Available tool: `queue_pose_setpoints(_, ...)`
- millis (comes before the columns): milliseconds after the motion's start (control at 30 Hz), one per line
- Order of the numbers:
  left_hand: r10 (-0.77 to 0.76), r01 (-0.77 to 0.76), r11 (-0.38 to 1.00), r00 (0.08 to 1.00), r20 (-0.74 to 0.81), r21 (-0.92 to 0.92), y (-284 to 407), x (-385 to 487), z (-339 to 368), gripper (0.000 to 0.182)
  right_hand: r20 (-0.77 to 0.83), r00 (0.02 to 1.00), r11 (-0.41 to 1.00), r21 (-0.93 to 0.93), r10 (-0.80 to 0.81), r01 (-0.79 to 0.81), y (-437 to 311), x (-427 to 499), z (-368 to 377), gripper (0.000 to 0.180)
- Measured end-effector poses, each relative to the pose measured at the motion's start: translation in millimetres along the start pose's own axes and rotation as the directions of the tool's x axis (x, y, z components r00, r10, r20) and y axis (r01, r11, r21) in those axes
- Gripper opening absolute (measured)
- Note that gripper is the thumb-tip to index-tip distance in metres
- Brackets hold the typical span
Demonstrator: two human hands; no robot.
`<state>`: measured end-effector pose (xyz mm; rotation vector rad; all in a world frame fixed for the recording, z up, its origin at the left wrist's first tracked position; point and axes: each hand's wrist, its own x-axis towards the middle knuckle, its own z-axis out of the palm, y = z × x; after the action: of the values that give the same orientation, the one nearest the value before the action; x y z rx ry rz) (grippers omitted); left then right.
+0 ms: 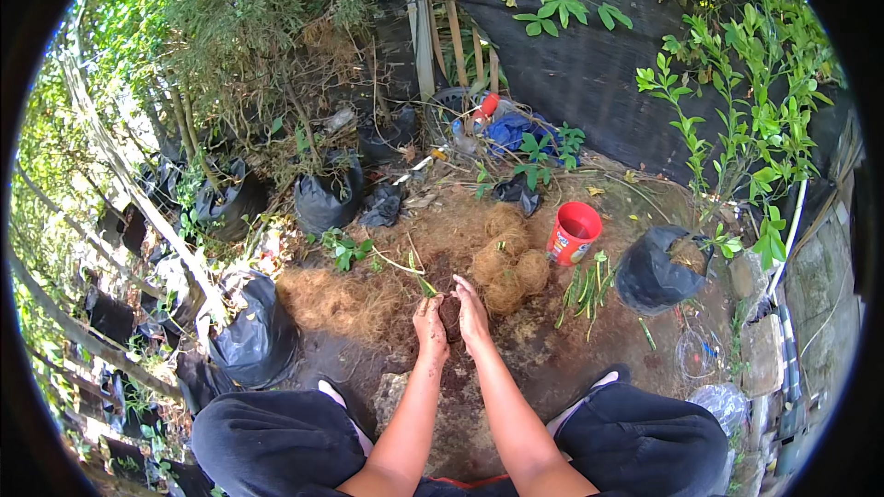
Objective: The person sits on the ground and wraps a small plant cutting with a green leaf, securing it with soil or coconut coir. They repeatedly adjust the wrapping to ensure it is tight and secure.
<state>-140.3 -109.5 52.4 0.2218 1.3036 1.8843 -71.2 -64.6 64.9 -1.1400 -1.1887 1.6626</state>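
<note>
Low in front of me, my left hand (431, 323) and my right hand (471, 310) cup a ball of dark soil (450, 314) between them. A green plant cutting (424, 284) with a pale root or stem rises from the ball beside my left fingers. My right fingers are straight and lie along its right side. Several balls wrapped in brown fibre (507, 266) sit just right of my hands. Loose brown coconut-like fibre (338, 300) is spread to the left. A red plastic tub (574, 231) stands beyond the balls, and green leaf cuttings (587, 286) lie near it.
A black plant bag (659, 268) stands at the right, more bags (255, 331) at the left. Coiled thin wire or line (697, 353) and clear plastic (719, 406) lie at the lower right. A blue plastic bundle (514, 132) lies at the back before black sheeting (552, 69). A stone (392, 400) lies between my feet.
</note>
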Motion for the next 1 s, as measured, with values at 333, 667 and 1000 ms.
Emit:
queue_pose_setpoints(333,0.075,-0.101,0.985,0.98,0.183,0.139,-10.1,-9.5,38.1,0.044,-0.048,0.999,0.977,0.214,0.019,-0.009,-4.9,6.2,-23.1,0.043)
queue_pose_setpoints(667,0.018,-0.045,0.997,0.927,0.375,0.062,-47.1,6.8,45.4,0.042,-0.271,0.941,0.978,0.101,0.204,-0.183,-12.4,-1.2,-45.2,0.038)
queue_pose_setpoints(1000,0.025,-0.101,0.936,0.975,0.22,0.338,-41.6,-3.5,46.2,0.033,-0.29,0.945,0.987,0.1,0.149,-0.125,-8.2,-4.7,-44.7,0.04)
